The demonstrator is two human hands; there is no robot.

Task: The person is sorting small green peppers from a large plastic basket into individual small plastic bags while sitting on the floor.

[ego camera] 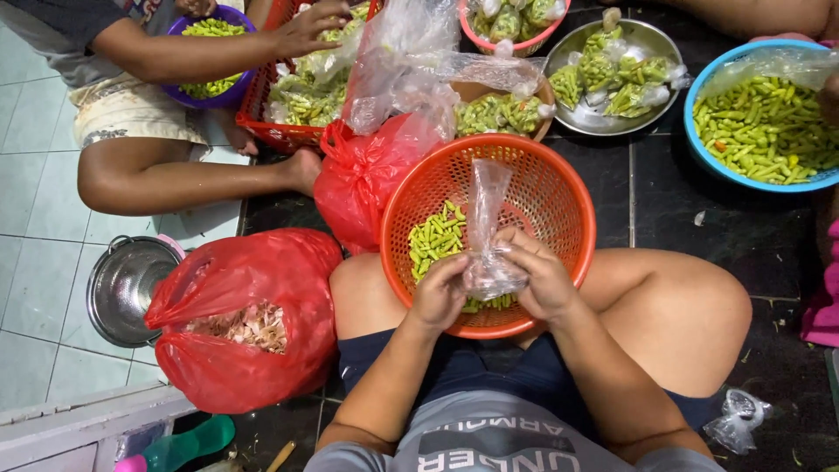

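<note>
The left hand and the right hand are both closed around 1 small clear plastic bag, pinching it low down while its thin top sticks up toward 12 o'clock. The fingers are curled tight on the bag, so neither hand is open. The bag hangs over a round orange plastic basket with holes, which sits on the person's lap. Inside the basket, at about 9 o'clock from the hands, lies a small pile of green chili pieces. At 10 o'clock from the basket there is a crumpled red plastic bag with a bunch of clear plastic bags rising above it. At 8 o'clock from the basket sits a big red plastic bag holding pale peels, and just beside it at 9 o'clock is a shiny metal strainer bowl. At 2 o'clock from the basket is a round blue plastic bowl full of green chili pieces. At 12 o'clock are a silver metal plate with filled little bags and a brown bowl with more filled bags. At 11 o'clock another person's hand rests on a red plastic crate, near a purple bowl of chilies. The floor is dark tile.
</note>
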